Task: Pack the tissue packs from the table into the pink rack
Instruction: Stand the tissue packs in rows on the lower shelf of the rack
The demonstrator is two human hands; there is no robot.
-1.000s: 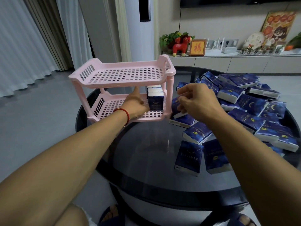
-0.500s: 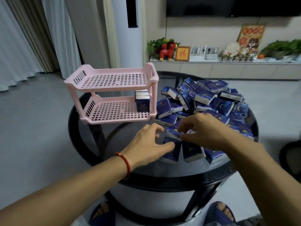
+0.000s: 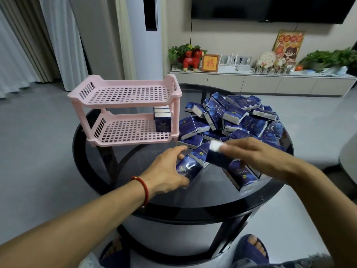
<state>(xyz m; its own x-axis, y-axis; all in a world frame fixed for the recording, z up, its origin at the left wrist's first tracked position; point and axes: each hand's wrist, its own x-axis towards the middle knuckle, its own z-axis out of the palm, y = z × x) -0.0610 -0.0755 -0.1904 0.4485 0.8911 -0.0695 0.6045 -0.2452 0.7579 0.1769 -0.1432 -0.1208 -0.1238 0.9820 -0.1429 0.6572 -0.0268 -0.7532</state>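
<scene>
One pink rack (image 3: 125, 111) with two tiers, near the table's (image 3: 135, 182) left edge. Two, perhaps three tissue packs (image 3: 162, 120) upright at the lower tier's right end; exact count hidden. Roughly thirty more packs (image 3: 237, 120) heaped toward the right edge, too overlapped to count, plus two hands.

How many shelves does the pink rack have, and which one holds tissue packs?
2. The upper shelf holds no packs. The lower shelf holds tissue packs standing at its right end; some may be hidden behind the front one.
</scene>
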